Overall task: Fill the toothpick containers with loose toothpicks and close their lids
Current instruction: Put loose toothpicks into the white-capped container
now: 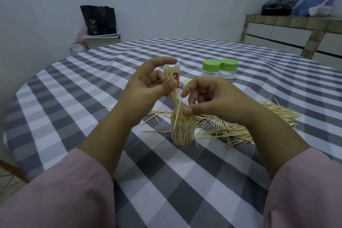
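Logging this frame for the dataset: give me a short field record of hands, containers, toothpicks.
left hand: pinches toothpick bundle, lower tips in open jar
right hand: grip on toothpicks at the jar mouth
open jar: clear, upright, nearly full, no lid
green-lidded jars: two, closed, side by side
orange-label container: behind the hands
loose toothpicks: scattered right of the open jar
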